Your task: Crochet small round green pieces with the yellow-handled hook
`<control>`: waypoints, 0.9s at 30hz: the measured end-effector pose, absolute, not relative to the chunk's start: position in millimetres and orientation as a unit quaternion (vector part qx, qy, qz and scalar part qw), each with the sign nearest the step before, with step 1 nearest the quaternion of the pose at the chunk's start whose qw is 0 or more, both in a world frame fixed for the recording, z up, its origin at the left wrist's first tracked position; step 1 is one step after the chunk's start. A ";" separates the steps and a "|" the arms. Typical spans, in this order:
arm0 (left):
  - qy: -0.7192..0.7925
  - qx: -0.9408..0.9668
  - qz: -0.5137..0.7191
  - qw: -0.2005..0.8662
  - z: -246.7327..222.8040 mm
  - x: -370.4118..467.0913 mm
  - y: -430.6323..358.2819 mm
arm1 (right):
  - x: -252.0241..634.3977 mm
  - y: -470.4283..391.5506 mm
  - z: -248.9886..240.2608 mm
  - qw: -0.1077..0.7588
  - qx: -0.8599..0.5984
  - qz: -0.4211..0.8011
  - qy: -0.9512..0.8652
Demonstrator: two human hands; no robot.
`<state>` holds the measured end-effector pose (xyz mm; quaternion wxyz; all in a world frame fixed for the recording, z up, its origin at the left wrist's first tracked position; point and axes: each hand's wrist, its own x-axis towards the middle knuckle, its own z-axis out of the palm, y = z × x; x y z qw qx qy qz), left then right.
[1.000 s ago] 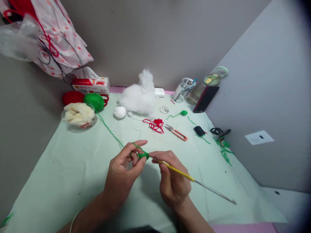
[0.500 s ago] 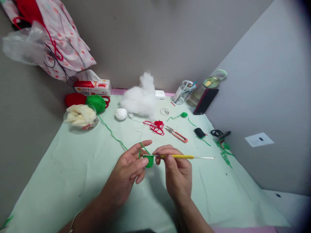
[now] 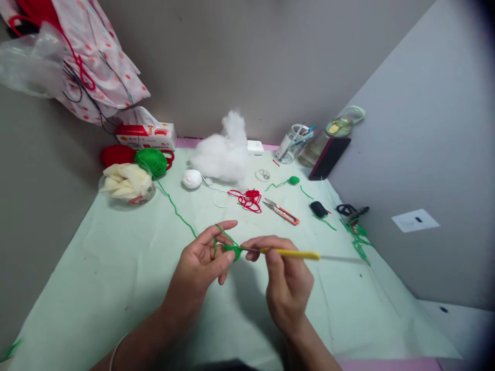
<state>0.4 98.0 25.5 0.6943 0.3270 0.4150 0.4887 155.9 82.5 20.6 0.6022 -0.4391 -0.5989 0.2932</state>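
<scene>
Between thumb and fingers, my left hand (image 3: pixel 204 260) pinches a small green crocheted piece (image 3: pixel 233 251). Green yarn (image 3: pixel 176 208) runs over its raised index finger and back to a green ball (image 3: pixel 151 162) at the left. My right hand (image 3: pixel 288 281) grips a crochet hook with a yellow handle (image 3: pixel 296 253). The hook's thin metal end reaches the top edge of the green piece, and its tip is hard to make out there. The other metal end sticks out to the right, blurred.
Beyond my hands lie red yarn (image 3: pixel 249 200), orange-handled snips (image 3: pixel 284 212), a white yarn ball (image 3: pixel 192 179) and fluffy white stuffing (image 3: pixel 220 154). A tub (image 3: pixel 127 185) stands left; a pen jar (image 3: pixel 290 147), phone (image 3: pixel 330 158) and bottle (image 3: pixel 312 149) stand back right.
The hook's outer end has swung right and slightly down, and my right hand has shifted a little right. My left hand and the green piece have moved slightly left.
</scene>
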 end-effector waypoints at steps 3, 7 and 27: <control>0.438 0.317 0.505 0.673 25.8 3.8 94.4 | 155.1 76.3 14.5 0.519 -0.425 0.093 -0.736; 0.348 0.222 0.433 0.801 31.0 3.3 95.9 | 154.2 75.7 13.1 0.531 -0.420 0.050 -0.734; 0.334 0.141 0.429 0.827 35.5 -2.3 105.2 | 156.9 85.6 19.0 0.633 -0.432 0.246 -0.594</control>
